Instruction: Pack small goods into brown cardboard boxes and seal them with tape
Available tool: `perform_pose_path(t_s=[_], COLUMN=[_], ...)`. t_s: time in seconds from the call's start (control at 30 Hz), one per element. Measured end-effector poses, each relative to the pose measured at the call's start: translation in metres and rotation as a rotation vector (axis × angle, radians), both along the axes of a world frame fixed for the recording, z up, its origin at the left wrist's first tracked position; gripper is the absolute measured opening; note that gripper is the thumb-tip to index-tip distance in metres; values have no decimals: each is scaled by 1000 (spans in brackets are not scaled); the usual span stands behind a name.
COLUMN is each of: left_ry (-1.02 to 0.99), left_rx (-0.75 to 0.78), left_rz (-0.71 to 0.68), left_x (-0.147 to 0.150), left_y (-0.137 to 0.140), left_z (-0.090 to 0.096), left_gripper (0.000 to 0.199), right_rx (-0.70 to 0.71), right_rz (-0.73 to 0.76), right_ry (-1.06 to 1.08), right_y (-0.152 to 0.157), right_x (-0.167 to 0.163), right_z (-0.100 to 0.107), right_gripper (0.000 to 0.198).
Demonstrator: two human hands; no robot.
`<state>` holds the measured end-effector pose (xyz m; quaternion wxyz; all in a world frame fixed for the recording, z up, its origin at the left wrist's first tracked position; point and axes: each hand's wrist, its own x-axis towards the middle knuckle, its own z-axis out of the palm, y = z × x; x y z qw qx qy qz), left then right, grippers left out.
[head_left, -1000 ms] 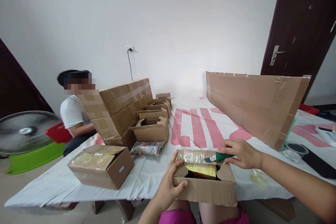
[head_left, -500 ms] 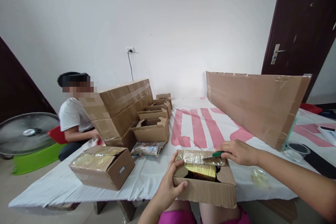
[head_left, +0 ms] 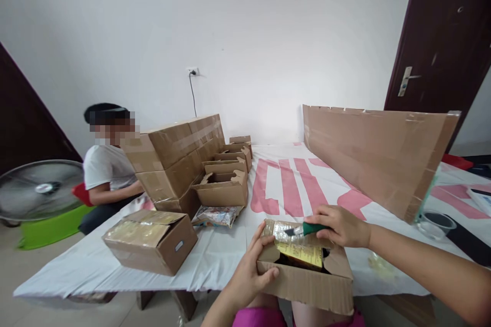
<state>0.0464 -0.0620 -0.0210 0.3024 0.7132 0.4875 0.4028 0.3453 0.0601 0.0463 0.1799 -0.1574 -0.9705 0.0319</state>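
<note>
In front of me, at the table's near edge, is a small cardboard box (head_left: 307,286) with its near side opened and ragged. Clear tape covers its far flap, and a yellow printed packet (head_left: 303,255) shows inside. My left hand (head_left: 255,260) grips the box's left end, fingers on top and thumb over the front edge. My right hand (head_left: 341,227) is closed round a green-handled knife (head_left: 312,228), whose blade points left and lies over the taped flap.
A taped box (head_left: 149,240) stands at left, near a printed plastic packet (head_left: 217,216) and a row of open boxes (head_left: 224,194). Stacked cartons (head_left: 172,158) rise behind, beside a seated person (head_left: 109,168). A cardboard panel (head_left: 376,153) and clear plastic cup (head_left: 437,225) are at right.
The knife has shifted left along the flap and turned, showing more of its handle. The held box has moved slightly right and toward me; my left hand keeps its grip.
</note>
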Motion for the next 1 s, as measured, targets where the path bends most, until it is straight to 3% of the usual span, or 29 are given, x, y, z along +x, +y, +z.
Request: perform_pose_path(t_s=[0.13, 0.37, 0.5, 0.73, 1.0], left_ry=[-8, -23, -8, 4, -5], left_rx=[13, 0, 7, 4, -11], left_rz=[3, -19, -28, -37, -33], left_x=[0, -6, -2, 0, 0], left_y=[1, 3, 4, 2, 2], left_z=[-2, -7, -6, -2, -1], left_gripper=[65, 66, 64, 66, 67], right_rx=[-23, -161, -153, -102, -128], right_rz=[-42, -68, -84, -22, -41], right_ry=[-37, -93, -141, -51, -99], right_y=[0, 5, -3, -3, 3], right_x=[-13, 36, 47, 25, 37], right_z=[5, 30, 26, 2, 22], right_gripper=[38, 37, 35, 39, 36])
